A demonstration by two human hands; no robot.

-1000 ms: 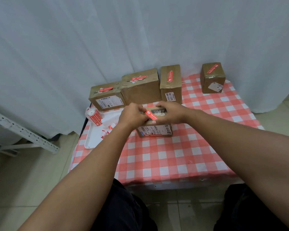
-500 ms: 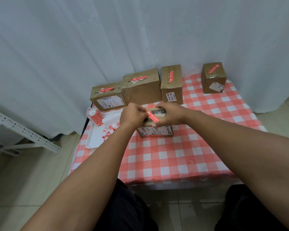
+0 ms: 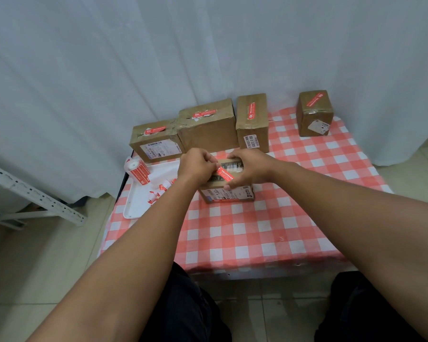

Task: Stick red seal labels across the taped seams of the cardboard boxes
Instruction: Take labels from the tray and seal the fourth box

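Observation:
A low cardboard box [image 3: 226, 193] lies on the checked tablecloth in front of me, its top mostly hidden by my hands. A red seal label [image 3: 224, 173] stretches diagonally over its top. My left hand [image 3: 195, 164] pinches the label's upper left end with curled fingers. My right hand [image 3: 251, 170] holds the label's lower right end, its thumb pressed near the box's front edge. Whether the label touches the box top I cannot tell.
Several boxes with red labels stand at the back: [image 3: 156, 141], [image 3: 208, 124], [image 3: 252, 122], [image 3: 314, 113]. A white tray [image 3: 134, 208] at the left holds a label roll [image 3: 139, 171] and peeled backing scraps [image 3: 158, 192]. A metal rack [image 3: 22, 193] stands left of the table.
The label has come lower toward the box top, and both hands have shifted slightly with it. The boxes have stayed in place.

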